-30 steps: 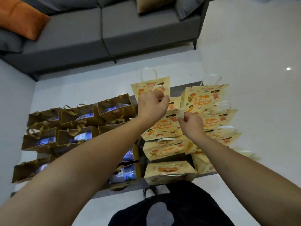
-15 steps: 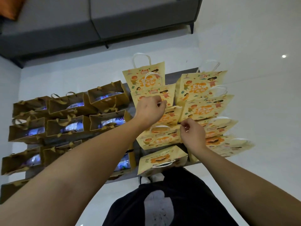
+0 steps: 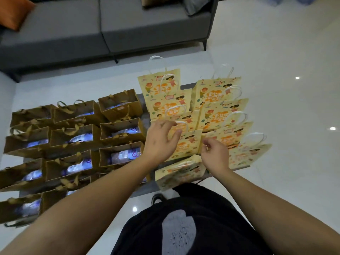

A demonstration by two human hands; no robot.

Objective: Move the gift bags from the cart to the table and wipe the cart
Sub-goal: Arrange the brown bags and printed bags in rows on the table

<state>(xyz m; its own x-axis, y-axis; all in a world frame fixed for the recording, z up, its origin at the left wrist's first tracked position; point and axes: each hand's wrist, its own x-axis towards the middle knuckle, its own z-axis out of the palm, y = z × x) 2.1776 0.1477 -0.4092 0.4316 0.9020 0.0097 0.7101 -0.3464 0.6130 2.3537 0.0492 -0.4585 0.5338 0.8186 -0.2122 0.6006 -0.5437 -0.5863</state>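
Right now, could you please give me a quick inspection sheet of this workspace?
Surface: dark table, mostly covered by bags.
Job's things: yellow cartoon gift bags in overlapping rows on the right; brown gift bags upright in rows on the left; cart not seen.
Clutter: nothing seen.
Hands: left hand open, fingers spread over a yellow bag; right hand curled at a bag's edge, grip unclear.
Cables: nothing seen.
Surroundings: grey sofa, orange cushion, glossy white floor.
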